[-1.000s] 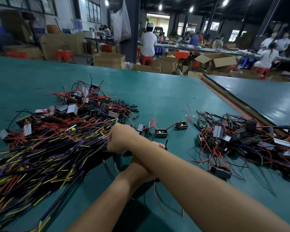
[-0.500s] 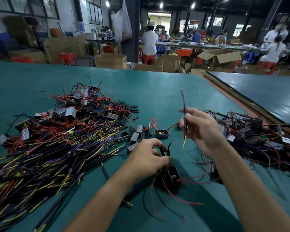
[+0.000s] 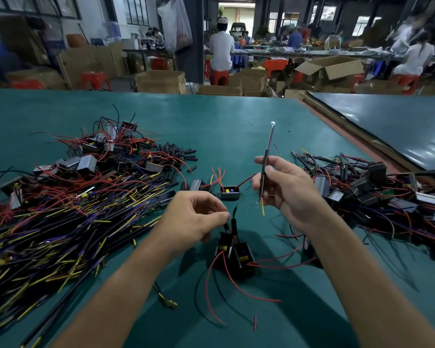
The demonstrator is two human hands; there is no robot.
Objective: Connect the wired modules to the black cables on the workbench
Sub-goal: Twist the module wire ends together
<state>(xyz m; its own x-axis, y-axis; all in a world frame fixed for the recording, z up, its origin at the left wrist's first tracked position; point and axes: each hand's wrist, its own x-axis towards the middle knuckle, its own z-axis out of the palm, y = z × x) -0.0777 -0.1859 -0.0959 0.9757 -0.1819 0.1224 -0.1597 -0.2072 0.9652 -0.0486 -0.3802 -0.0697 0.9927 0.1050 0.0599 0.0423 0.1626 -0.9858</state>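
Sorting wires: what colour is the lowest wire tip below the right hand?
Yellow wire tip, head view.

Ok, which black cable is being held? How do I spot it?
On the green workbench, look between the heap of cables on the left and the pile of modules on the right. There the right hand is raised, its fingers pinching one thin black cable. Only this one stands upright, yellow wire poking from its bottom.

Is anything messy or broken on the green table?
Nothing looks broken. It is messy, though: a tiny red wire scrap lies alone near the front of the table, and short black tube pieces are scattered beside the left wire pile.
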